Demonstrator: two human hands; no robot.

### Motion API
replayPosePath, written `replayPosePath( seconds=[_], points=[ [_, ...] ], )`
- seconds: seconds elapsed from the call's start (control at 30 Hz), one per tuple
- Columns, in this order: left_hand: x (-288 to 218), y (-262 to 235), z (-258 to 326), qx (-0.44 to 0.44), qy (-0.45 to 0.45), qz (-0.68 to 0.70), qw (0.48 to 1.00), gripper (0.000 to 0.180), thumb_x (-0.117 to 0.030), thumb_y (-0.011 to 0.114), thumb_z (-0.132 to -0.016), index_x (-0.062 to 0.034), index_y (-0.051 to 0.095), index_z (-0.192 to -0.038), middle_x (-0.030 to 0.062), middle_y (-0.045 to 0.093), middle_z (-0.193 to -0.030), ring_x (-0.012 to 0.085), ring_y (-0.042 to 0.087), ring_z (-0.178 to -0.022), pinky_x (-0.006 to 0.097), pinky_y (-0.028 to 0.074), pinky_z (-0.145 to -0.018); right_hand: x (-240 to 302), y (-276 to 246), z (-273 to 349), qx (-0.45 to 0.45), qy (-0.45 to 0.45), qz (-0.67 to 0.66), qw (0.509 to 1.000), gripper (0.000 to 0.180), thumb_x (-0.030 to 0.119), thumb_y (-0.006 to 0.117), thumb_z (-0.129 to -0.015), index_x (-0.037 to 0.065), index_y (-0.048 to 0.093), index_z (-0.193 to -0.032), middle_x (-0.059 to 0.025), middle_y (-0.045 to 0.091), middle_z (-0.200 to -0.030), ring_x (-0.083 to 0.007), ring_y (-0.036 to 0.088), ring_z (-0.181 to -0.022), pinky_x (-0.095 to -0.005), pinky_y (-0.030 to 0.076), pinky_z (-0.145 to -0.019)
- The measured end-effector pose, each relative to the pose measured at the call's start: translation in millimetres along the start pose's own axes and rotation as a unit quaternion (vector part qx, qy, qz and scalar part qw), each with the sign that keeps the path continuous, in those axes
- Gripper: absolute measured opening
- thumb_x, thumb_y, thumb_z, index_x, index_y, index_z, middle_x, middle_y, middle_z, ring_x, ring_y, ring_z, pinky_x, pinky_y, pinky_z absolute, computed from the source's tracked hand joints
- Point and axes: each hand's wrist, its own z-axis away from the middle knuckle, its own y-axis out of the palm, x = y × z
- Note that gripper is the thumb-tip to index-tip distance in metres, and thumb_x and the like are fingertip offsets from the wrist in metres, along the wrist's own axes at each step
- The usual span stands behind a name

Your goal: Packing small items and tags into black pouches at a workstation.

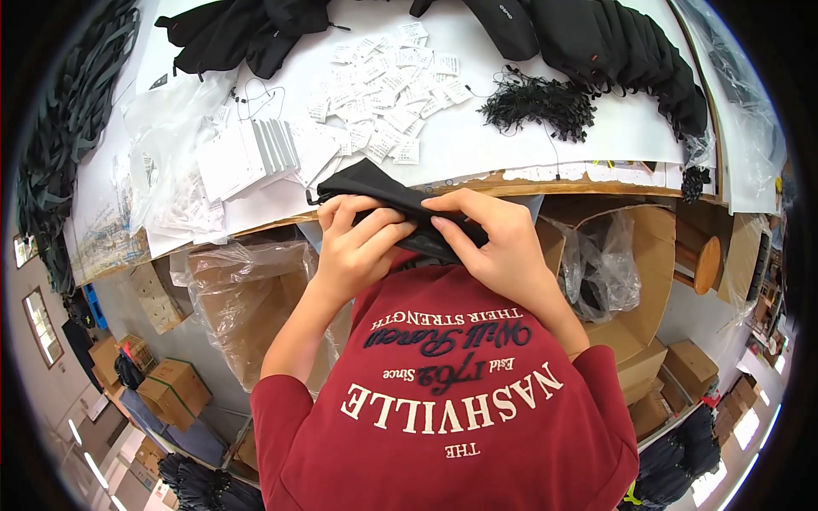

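Note:
I hold a small black fabric pouch (375, 189) at the near edge of the white-topped table (477, 145). My left hand (358, 247) grips its lower side with the fingers curled over the cloth. My right hand (490, 238) pinches the pouch from the right, fingertips pressing on the fabric near the middle. A thin black cord shows at the pouch's left end. Part of the pouch is hidden under both hands.
On the table lie a stack of white cards (256, 153), scattered small white tags (383, 85), a bundle of black string loops (545, 106), clear plastic bags (170, 162) and piles of black pouches (630, 51). Cardboard boxes lined with plastic (247, 298) stand below the table edge.

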Motion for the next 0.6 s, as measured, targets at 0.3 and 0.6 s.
replayPosePath(
  seconds=[0.3, 0.6],
  points=[
    [-1.2, 0.1, 3.3, 0.055, -0.085, 0.046, 0.994, 0.031, -0.005, 0.069, -0.054, -0.0097, 0.065, -0.084, 0.0010, 0.062, -0.090, 0.0226, 0.053, -0.089, 0.038, 0.033, -0.085, -7.5, 11.1, 2.3, -0.006, -0.056, 0.074, 0.996, 0.014, 0.005, 0.061, -0.082, 0.005, 0.062, -0.096, -0.0088, 0.064, -0.083, -0.0265, 0.064, -0.072, -0.0349, 0.050, -0.062],
    [-0.3, 0.6, 5.2, 0.015, -0.037, 0.043, 0.998, 0.024, -0.003, 0.067, -0.054, -0.0100, 0.065, -0.077, -0.0034, 0.062, -0.078, 0.0196, 0.052, -0.082, 0.036, 0.033, -0.082, -7.1, 12.0, 2.0, 0.008, -0.053, 0.060, 0.997, 0.013, 0.006, 0.062, -0.082, 0.005, 0.061, -0.096, -0.0094, 0.065, -0.083, -0.0269, 0.064, -0.072, -0.0348, 0.050, -0.062]
  ],
)
